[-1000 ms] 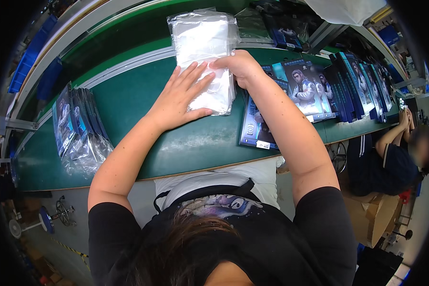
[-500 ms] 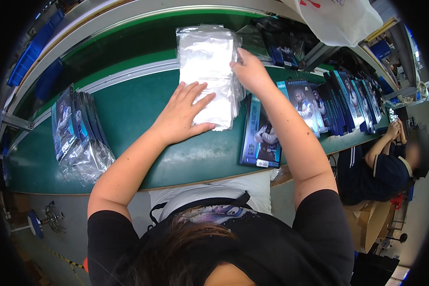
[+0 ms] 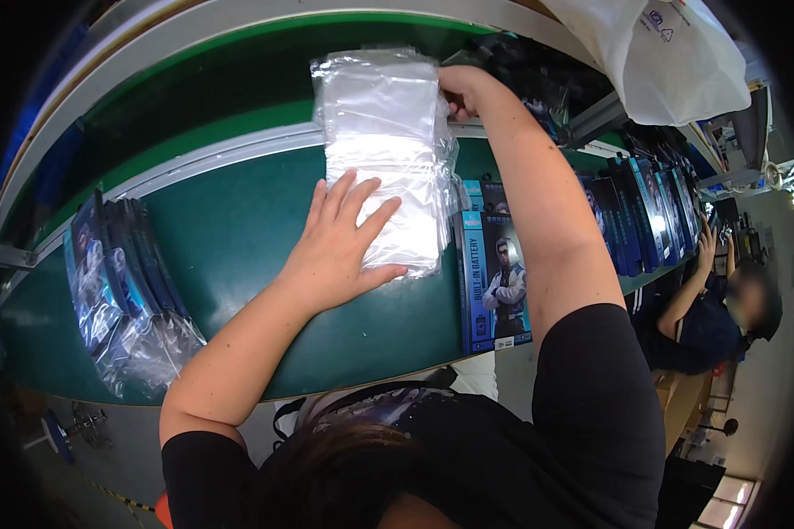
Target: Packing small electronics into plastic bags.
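Note:
A stack of clear plastic bags [image 3: 384,132] lies on the green table, its far end reaching over the metal rail at the back. My left hand [image 3: 340,238] rests flat on the near part of the stack, fingers spread. At the upper right edge of the bags, my right hand [image 3: 463,88] has its fingers curled against them; the fingertips are partly hidden. Under my right forearm lie blue-and-black printed boxes [image 3: 494,295], one overlapping another, just right of the bags.
Several bagged boxes [image 3: 119,282] lean together at the left of the table [image 3: 238,238]. A row of similar boxes [image 3: 640,207] stands at the right. A white plastic bag [image 3: 679,66] hangs at the upper right. A co-worker [image 3: 710,309] sits beyond the table's right end.
My right hand has moved farther away along the bags' right edge, its fingers curling. My left hand stays on the stack. The view has shifted; the co-worker's hands have come apart.

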The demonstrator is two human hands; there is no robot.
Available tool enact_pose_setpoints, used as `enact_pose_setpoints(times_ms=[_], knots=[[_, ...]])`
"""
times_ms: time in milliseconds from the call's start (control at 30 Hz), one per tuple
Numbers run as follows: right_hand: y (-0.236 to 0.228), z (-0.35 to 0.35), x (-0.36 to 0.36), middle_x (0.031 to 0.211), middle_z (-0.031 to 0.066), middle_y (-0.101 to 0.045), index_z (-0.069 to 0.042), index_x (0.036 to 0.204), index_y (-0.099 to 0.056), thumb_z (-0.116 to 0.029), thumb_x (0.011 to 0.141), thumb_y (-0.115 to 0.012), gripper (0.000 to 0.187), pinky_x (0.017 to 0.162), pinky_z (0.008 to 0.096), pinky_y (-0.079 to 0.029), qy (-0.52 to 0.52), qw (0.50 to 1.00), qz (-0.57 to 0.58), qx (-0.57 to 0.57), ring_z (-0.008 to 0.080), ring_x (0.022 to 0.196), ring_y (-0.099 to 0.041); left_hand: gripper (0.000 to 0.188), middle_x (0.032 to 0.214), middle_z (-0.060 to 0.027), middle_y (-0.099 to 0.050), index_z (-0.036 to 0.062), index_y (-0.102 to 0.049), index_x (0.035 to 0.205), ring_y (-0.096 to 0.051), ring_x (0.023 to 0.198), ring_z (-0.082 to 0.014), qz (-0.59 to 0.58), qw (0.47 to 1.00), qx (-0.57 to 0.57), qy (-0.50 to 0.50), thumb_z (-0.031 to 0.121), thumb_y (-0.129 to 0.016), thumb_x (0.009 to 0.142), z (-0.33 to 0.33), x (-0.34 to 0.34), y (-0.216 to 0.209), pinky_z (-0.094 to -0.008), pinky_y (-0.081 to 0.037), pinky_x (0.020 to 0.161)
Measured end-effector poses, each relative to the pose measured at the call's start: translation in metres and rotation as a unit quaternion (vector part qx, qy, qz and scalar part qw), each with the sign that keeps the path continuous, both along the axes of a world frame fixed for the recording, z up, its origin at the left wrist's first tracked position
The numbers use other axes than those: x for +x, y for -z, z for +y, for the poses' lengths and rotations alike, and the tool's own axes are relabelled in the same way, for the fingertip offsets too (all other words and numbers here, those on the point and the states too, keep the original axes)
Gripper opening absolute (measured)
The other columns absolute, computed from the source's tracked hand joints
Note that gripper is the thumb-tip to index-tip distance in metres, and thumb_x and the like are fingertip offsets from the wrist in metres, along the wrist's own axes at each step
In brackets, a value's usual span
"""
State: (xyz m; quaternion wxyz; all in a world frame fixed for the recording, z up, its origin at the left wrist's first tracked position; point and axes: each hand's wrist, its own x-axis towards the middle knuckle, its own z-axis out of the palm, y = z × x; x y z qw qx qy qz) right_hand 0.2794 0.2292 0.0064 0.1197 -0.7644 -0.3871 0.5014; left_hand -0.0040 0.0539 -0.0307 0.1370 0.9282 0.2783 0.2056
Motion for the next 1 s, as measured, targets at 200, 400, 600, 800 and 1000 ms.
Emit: enact_pose_setpoints(times_ms=[200, 400, 600, 800, 1000], knots=[[0.006, -0.002, -0.018, 0.079, 0.0041, -0.064, -0.007, 0.089, -0.065, -0.027, 0.086, -0.063, 0.020, 0.062, 0.0304, -0.052, 0.081, 0.933, 0.202, 0.285, 0.0178, 0.070, -0.061, 0.072, 0.138, -0.0166, -0.036, 0.0113, -0.045, 0.133, -0.023, 0.135, -0.0395, 0.012, 1.000, -0.006, -0.002, 0.045, -0.069, 0.075, 0.005, 0.000, -0.002, -0.0564, -0.017, 0.110], [0.002, 0.008, -0.032, 0.091, 0.0138, -0.063, 0.004, 0.097, -0.059, 0.003, 0.084, -0.058, 0.012, 0.073, 0.0354, -0.055, 0.248, 0.865, 0.267, 0.344, 0.0224, 0.081, -0.063, 0.071, 0.139, -0.0160, -0.036, 0.0114, -0.045, 0.133, -0.023, 0.135, -0.0393, 0.012, 1.000, -0.007, -0.011, 0.045, -0.069, 0.075, 0.004, -0.002, -0.001, -0.0563, -0.017, 0.110], [-0.009, 0.001, 0.020, 0.098, 0.0155, -0.060, 0.004, 0.102, -0.057, 0.009, 0.079, -0.058, 0.024, 0.075, 0.0410, -0.052, 0.345, 0.715, 0.263, 0.548, 0.0281, 0.089, -0.060, 0.072, 0.141, -0.0154, -0.035, 0.0115, -0.045, 0.133, -0.023, 0.136, -0.0389, 0.004, 1.000, -0.015, -0.011, 0.046, -0.069, 0.075, 0.003, 0.000, -0.002, -0.0561, -0.017, 0.110], [-0.003, -0.025, 0.096, 0.107, 0.0167, -0.058, 0.008, 0.108, -0.052, 0.004, 0.088, -0.050, 0.021, 0.080, 0.0375, -0.052, 0.369, 0.657, 0.411, 0.513, 0.0274, 0.093, -0.060, 0.071, 0.142, -0.0155, -0.033, 0.0121, -0.046, 0.134, -0.020, 0.138, -0.0369, -0.003, 1.000, -0.028, -0.012, 0.048, -0.067, 0.076, 0.010, 0.006, -0.002, -0.0558, -0.013, 0.111], [-0.023, -0.105, 0.044, 0.099, 0.0155, -0.061, 0.006, 0.103, -0.055, -0.004, 0.090, -0.054, 0.017, 0.082, 0.0359, -0.052, 0.287, 0.724, 0.483, 0.400, 0.0251, 0.093, -0.062, 0.070, 0.142, -0.0158, -0.033, 0.0121, -0.046, 0.134, -0.019, 0.138, -0.0364, -0.010, 0.999, -0.037, -0.034, 0.047, -0.067, 0.077, 0.012, 0.002, -0.002, -0.0561, -0.010, 0.112]])
